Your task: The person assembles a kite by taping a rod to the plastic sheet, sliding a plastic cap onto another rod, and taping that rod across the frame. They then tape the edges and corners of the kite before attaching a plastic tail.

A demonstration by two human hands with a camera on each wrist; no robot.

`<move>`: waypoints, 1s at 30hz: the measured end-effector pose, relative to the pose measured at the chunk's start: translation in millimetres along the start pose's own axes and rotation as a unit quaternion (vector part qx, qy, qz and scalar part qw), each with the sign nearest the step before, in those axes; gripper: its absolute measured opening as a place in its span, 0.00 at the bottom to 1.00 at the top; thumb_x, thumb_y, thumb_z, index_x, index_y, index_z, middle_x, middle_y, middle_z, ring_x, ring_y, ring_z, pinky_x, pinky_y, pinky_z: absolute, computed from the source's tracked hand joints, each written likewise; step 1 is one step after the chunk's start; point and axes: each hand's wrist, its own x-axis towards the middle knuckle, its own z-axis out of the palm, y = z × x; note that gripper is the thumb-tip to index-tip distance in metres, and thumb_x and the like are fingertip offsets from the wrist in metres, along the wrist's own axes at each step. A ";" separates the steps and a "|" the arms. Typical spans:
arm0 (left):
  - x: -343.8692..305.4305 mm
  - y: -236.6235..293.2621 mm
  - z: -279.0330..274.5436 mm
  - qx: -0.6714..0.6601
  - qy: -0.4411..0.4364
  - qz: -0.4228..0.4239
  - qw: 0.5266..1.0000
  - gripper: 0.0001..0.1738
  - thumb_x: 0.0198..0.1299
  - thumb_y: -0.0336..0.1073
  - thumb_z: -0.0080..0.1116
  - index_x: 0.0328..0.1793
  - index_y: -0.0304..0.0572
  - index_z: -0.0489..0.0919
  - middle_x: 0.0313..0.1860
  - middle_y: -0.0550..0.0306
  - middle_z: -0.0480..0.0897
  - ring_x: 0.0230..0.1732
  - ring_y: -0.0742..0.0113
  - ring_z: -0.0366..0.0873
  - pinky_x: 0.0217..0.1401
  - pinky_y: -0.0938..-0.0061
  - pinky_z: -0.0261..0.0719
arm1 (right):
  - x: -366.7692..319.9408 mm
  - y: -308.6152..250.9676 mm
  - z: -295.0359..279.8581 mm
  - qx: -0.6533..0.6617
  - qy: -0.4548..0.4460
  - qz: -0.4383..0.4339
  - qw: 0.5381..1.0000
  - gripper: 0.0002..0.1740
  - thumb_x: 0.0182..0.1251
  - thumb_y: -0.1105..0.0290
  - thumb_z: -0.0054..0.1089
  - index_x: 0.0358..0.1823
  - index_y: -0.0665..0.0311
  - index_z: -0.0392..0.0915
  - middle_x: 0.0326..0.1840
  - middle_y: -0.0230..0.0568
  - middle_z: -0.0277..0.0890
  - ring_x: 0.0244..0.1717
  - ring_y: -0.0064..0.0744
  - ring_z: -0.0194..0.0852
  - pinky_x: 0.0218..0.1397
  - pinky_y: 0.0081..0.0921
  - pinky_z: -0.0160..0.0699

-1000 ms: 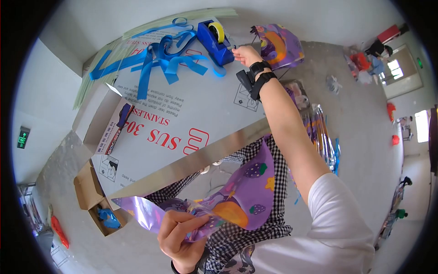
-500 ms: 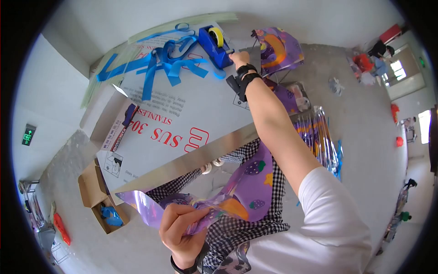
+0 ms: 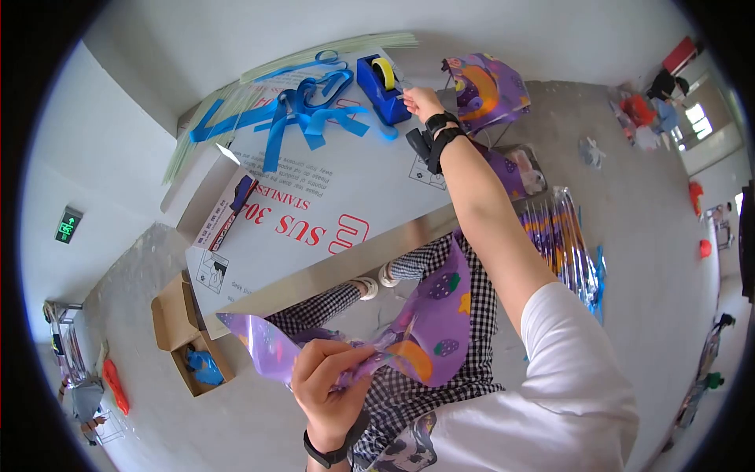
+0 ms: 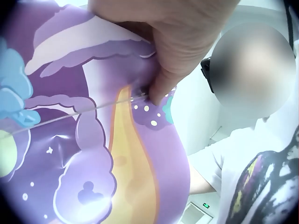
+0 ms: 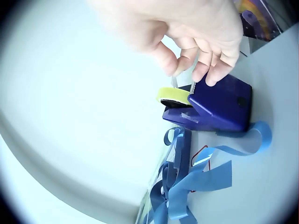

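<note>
My left hand [image 3: 330, 387] pinches a printed purple plastic sheet [image 3: 448, 315] above my lap; in the left wrist view the thumb [image 4: 168, 70] presses on the sheet [image 4: 173, 154]. My right arm reaches across the board to a blue tape dispenser [image 3: 384, 93] with a yellow-cored roll [image 3: 384, 72]. In the right wrist view my right hand [image 5: 187, 42] pinches the end of clear tape [image 5: 174, 82] between thumb and index finger, while other fingertips touch the dispenser [image 5: 224, 100] near its cutter.
Blue ribbons [image 3: 303, 106] and an open white box [image 3: 208, 197] lie on the board [image 3: 314, 197]. A brown carton [image 3: 193, 338] stands on the floor at left. Purple printed items [image 3: 484, 86] and foil-like packs [image 3: 558, 240] are at right.
My right hand moved slightly at the dispenser's cutter end. The left hand still pinches the sheet, and the head view has shifted, so the board and boxes appear further right.
</note>
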 end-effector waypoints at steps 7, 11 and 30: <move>3.9 -0.7 3.8 -0.008 -0.003 -0.007 1.000 0.16 0.35 0.15 0.68 0.35 0.34 0.86 0.32 0.57 0.79 0.31 0.70 0.75 0.31 0.79 0.70 | -8.6 15.5 -8.9 0.036 -0.032 -0.015 0.999 0.13 0.67 0.70 0.64 0.49 0.69 0.78 0.46 0.42 0.80 0.48 0.36 0.80 0.49 0.29 0.78; 4.1 -3.8 4.8 0.001 -0.011 0.001 1.000 0.16 0.35 0.15 0.69 0.35 0.34 0.86 0.32 0.57 0.79 0.30 0.71 0.75 0.31 0.80 0.69 | -11.2 30.4 -7.9 0.002 0.011 -0.016 1.000 0.12 0.66 0.68 0.65 0.47 0.68 0.79 0.41 0.40 0.81 0.44 0.35 0.81 0.47 0.31 0.79; -5.5 3.4 -12.4 -0.042 -0.026 0.079 0.996 0.18 0.34 0.18 0.72 0.37 0.35 0.88 0.36 0.56 0.79 0.35 0.68 0.75 0.35 0.77 0.70 | -358.3 -36.0 -41.2 -0.319 -0.090 -0.710 0.622 0.18 0.55 0.76 0.68 0.47 0.47 0.87 0.40 0.30 0.73 0.46 0.31 0.73 0.45 0.30 0.73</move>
